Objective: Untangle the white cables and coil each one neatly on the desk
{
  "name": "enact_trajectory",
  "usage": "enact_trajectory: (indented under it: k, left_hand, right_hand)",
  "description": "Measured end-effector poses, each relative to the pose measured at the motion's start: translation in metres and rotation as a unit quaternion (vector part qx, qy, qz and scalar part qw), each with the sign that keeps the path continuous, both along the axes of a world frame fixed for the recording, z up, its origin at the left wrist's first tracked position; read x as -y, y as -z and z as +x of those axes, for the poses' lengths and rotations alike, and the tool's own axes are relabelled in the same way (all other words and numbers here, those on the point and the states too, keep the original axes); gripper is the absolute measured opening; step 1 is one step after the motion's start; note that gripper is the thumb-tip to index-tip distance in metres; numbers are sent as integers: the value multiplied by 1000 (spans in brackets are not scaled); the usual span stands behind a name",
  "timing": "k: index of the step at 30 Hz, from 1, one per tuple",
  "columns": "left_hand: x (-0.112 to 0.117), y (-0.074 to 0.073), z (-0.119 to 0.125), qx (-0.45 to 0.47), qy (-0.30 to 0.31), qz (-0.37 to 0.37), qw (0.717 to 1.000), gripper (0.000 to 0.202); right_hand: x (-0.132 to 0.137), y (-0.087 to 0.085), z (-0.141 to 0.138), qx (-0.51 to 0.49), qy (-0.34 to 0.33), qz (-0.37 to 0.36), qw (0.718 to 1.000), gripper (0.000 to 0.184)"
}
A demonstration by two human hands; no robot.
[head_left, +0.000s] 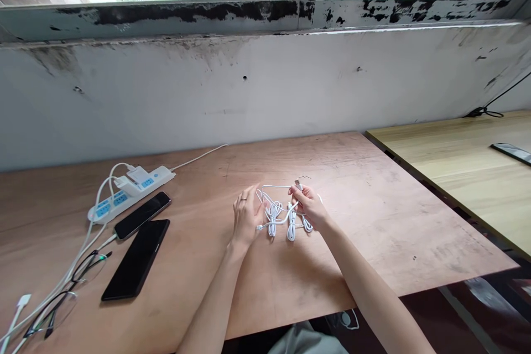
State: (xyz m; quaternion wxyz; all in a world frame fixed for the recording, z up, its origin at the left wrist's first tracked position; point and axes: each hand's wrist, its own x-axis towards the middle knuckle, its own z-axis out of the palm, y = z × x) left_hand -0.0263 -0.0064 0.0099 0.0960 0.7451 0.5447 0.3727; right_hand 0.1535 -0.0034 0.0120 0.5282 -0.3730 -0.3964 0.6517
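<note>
Over the brown table, my right hand (pixel 309 206) is closed on a white USB cable (pixel 277 186), its metal plug (pixel 297 183) sticking up past the fingertips. My left hand (pixel 246 214), a ring on one finger, holds loops of the same cable by the thumb. Its fingers are bent and partly hide the strands. Between and below the hands lie coiled white cables: a left bundle (pixel 272 220), a middle bundle (pixel 291 225) and a right bundle (pixel 307 224) partly covered by my right hand. A small white cable end (pixel 259 227) shows beside my left hand.
On the left are a white power strip (pixel 135 191) with plugged-in chargers, a charging phone (pixel 142 215), a black phone (pixel 136 260) and eyeglasses (pixel 62 293) among white cords. A lighter table (pixel 448 160) adjoins on the right; a wall (pixel 249 99) stands behind.
</note>
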Motion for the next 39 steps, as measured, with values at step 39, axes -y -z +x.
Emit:
enact_trajectory:
  k: [39]
  left_hand:
    - [1,-37,-13,575,-58,57,814,32]
  right_hand:
    - [-4,-17,33,127,231,132,956,46]
